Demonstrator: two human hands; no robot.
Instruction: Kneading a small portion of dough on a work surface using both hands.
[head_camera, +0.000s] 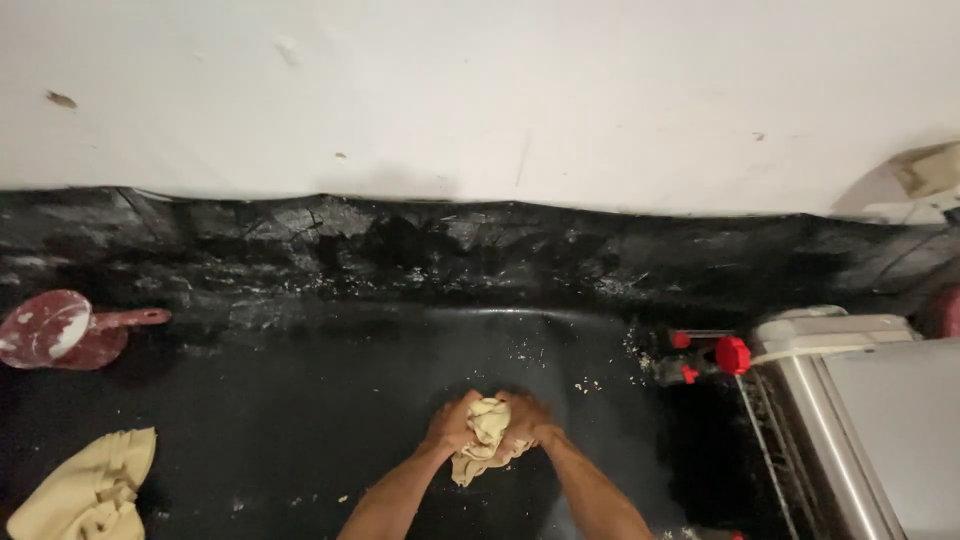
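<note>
Both hands, left (452, 422) and right (527, 418), are clamped together on a soft, crumpled beige cloth (485, 437) over a glossy black counter (300, 420) (crumb-flecked). Behind it, a scuffed white wall (480, 90).

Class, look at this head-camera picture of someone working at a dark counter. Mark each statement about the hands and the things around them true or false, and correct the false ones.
1. Both hands, left hand and right hand, grip one lump of pale dough. True.
2. The dough lies in a metal bowl. False: it is held over the black counter.
3. A red scoop lies at the far left. True.
4. The second dough piece touches the hands. False: it lies apart, at the lower left.
5. The wall is blue. False: it is white.
</note>
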